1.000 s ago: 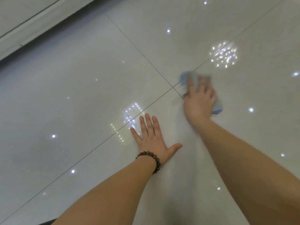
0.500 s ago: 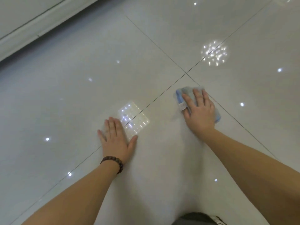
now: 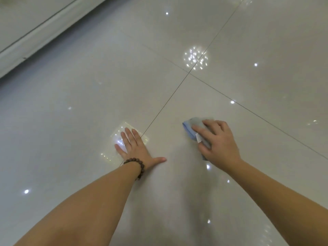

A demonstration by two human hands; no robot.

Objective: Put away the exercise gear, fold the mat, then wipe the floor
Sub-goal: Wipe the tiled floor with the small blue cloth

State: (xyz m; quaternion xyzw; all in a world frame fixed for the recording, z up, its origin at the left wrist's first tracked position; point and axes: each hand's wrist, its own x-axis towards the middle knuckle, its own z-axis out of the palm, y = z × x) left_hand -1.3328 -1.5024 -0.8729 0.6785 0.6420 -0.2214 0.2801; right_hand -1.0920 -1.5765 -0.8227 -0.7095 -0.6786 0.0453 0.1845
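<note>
A blue-grey cloth (image 3: 192, 125) with a small white tag lies bunched on the glossy pale tiled floor (image 3: 85, 103), right of centre. My right hand (image 3: 220, 144) lies on top of it, fingers bent over the bunch and thumb against its near edge, holding it down on the tile. My left hand (image 3: 135, 149) rests flat on the floor to the left, fingers straight and thumb spread, holding nothing. A brown bead bracelet (image 3: 137, 165) sits on that wrist. No mat or exercise gear shows in this view.
A white baseboard and wall (image 3: 35, 38) run diagonally across the upper left corner. Dark grout lines cross at a tile corner (image 3: 189, 73) beyond the hands. Ceiling lights reflect as bright spots all over the tiles.
My right hand has dragged the cloth back towards me, away from the tile corner. My left hand was lifted and set down flat again, thumb spread wide now.
</note>
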